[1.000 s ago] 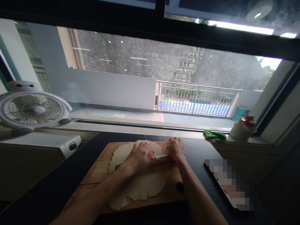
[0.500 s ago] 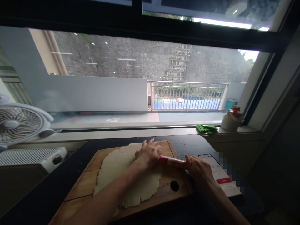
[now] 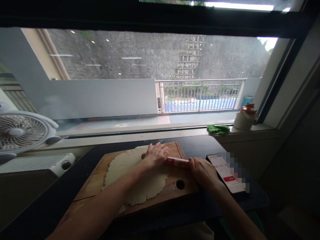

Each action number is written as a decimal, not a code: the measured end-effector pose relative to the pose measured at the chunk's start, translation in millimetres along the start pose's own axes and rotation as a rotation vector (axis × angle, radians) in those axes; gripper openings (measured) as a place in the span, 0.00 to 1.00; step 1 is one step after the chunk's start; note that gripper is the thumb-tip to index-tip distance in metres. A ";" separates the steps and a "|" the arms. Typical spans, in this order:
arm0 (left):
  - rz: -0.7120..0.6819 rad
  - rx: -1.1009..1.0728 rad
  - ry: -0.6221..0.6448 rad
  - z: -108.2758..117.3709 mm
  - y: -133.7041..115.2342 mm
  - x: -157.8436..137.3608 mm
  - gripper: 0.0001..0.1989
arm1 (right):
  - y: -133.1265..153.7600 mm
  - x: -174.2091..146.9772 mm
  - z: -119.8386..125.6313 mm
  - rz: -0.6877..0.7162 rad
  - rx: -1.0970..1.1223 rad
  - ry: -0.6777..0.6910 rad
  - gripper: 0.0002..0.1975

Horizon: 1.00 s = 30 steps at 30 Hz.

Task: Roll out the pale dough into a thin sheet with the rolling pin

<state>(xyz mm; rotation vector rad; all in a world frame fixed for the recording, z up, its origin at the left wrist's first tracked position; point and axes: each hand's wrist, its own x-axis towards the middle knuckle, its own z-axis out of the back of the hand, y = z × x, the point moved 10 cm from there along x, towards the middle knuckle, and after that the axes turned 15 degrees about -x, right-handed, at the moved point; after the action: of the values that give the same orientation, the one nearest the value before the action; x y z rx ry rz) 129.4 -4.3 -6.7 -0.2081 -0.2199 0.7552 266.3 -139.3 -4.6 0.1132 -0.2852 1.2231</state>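
Note:
A wide, flat sheet of pale dough (image 3: 135, 180) with a ragged edge lies on a wooden board (image 3: 172, 196). Across the dough's upper right part runs a rolling pin (image 3: 178, 162) with a red and white printed wrap. My left hand (image 3: 156, 155) rests over the pin's left part, its fingers curved over the top; a brown tip shows past it. The pin's right end disappears inside my right hand (image 3: 203, 170), whose fingers are wrapped round it. A small dough scrap (image 3: 121, 209) lies by the sheet's near edge.
A phone (image 3: 231, 186) with a lit screen lies right of my right hand on the dark table (image 3: 197, 146). Along the window sill are a green cloth (image 3: 218, 129) and a white pot (image 3: 242, 121). A fan (image 3: 18, 131) and a radiator (image 3: 47, 163) stand left.
My view has tilted down, so board, phone and sill appear higher. The rolling pin has turned a little, its wrap showing more red. Both hands stay on it.

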 end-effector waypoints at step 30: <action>-0.020 -0.006 -0.035 1.6 4.8 -9.0 0.23 | 15.4 -8.3 6.0 0.082 0.002 -0.037 0.23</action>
<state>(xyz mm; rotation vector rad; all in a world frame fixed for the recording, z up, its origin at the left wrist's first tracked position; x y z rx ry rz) 119.4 -7.0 -7.5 -0.1979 -0.2569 0.7387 248.3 -143.0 -2.1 0.1273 -0.3232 1.3042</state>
